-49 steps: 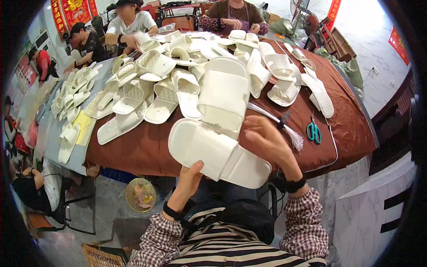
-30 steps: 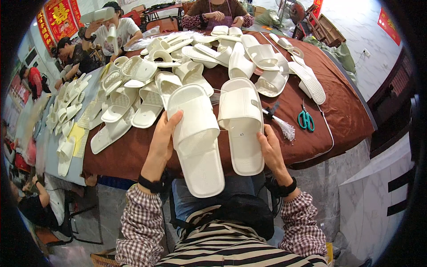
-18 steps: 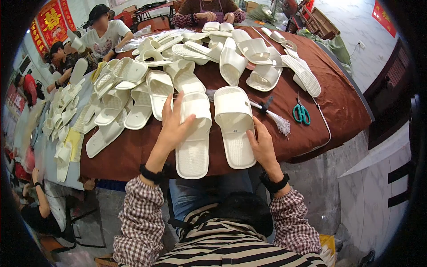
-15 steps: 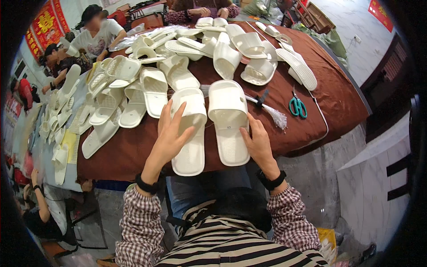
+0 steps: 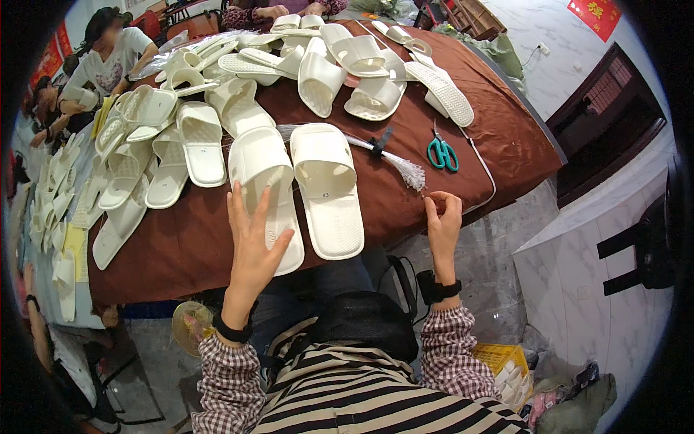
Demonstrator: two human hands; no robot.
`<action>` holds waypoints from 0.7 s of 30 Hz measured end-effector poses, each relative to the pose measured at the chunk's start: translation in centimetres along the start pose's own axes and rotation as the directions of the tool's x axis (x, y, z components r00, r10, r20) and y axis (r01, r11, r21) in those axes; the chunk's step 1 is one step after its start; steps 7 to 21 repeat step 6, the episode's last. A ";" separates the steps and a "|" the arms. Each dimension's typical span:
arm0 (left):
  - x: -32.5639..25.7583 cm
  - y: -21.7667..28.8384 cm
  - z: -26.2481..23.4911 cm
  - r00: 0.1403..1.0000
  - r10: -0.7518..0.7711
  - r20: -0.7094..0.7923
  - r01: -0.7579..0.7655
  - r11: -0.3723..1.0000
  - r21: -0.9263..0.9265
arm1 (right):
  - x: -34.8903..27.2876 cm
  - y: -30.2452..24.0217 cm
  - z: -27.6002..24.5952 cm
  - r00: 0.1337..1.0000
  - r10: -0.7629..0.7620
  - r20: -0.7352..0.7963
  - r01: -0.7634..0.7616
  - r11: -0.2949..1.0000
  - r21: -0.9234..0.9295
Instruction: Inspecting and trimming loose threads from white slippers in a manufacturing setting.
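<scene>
Two white slide slippers lie side by side at the near edge of the brown cloth, toes away from me. My left hand [image 5: 253, 249] rests on the sole of the left slipper [image 5: 264, 163], its fingers spread. The right slipper [image 5: 329, 210] lies untouched. Off to the right my right hand [image 5: 442, 220] is raised with thumb and forefinger pinched together; what they hold, if anything, is too small to make out. Just beyond those fingertips ends a bundle of thin white plastic strands [image 5: 405, 172], bound with a dark tie. Teal-handled scissors [image 5: 442, 153] lie farther right.
A heap of white slippers [image 5: 235, 108] covers the table's far and left parts. Other people [image 5: 108, 58] work across and to the left. A white cord [image 5: 486, 163] runs over the brown cloth [image 5: 506, 108]. A yellow crate [image 5: 506, 365] stands on the floor at right.
My right hand has left the right slipper and moved right, to the strand bundle's end, its fingers closing to a pinch. My left hand stays on the left slipper. The whole view has shifted.
</scene>
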State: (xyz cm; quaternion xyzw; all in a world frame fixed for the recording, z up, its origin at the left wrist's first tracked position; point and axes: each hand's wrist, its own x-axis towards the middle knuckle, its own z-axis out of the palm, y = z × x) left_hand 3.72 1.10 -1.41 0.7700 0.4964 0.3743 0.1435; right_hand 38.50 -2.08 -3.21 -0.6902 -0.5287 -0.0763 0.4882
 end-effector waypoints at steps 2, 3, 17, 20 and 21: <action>0.0 -0.2 0.2 1.000 0.015 0.011 -0.015 0.999 0.031 | 0.4 -1.0 0.2 0.984 0.114 0.139 -0.122 0.991 0.051; 0.0 -0.2 0.3 0.999 0.031 0.024 -0.033 0.997 0.064 | 0.5 -0.7 0.5 0.985 0.106 0.134 -0.109 0.994 0.018; -0.2 -0.7 0.6 0.999 0.018 0.040 -0.026 0.982 0.185 | 1.1 1.4 0.9 0.991 -0.001 0.131 0.015 0.994 -0.110; -0.2 -0.7 0.6 0.999 0.018 0.040 -0.026 0.982 0.185 | 1.1 1.4 0.9 0.991 -0.001 0.131 0.015 0.994 -0.110; -0.2 -0.7 0.6 0.999 0.018 0.040 -0.026 0.982 0.185 | 1.1 1.4 0.9 0.991 -0.001 0.131 0.015 0.994 -0.110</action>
